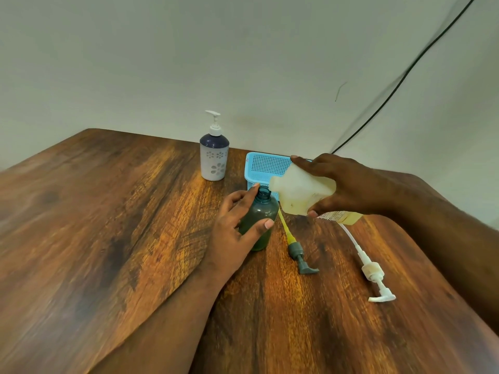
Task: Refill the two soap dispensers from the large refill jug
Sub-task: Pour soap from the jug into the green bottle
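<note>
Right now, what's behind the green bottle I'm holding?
Directly behind the green bottle sits a blue basket against the wall. The tilted jug in the right hand covers the basket's right side, so anything inside there can't be seen.

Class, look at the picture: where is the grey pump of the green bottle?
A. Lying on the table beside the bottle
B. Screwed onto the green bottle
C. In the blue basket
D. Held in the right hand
A: the grey pump lies flat on the table, just right of the open-necked green bottle that the left hand steadies.
</note>
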